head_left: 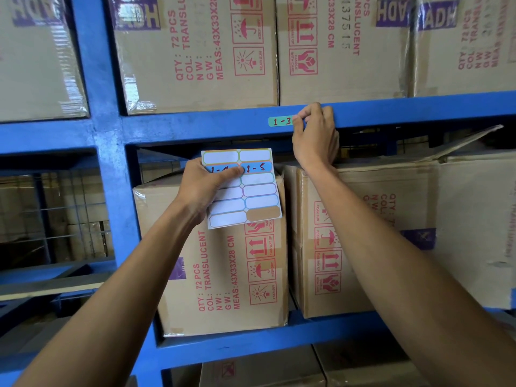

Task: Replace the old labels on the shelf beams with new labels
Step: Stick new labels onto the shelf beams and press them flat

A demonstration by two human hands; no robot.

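Observation:
A green label marked "1-3" in red sits on the front of the blue shelf beam. My right hand is raised to the beam, its thumb and forefinger pinching the label's right end. My left hand holds a sheet of stickers below the beam. My thumb lies across a blue sticker. Beside it a blue sticker reads "1-5". Most of the other places on the sheet are blank, and one at the lower right shows bare brown backing.
Cardboard boxes with red print fill the shelf above the beam. Two more boxes stand on the shelf below, behind the sheet. A blue upright post runs down the left. A lower blue beam crosses under the boxes.

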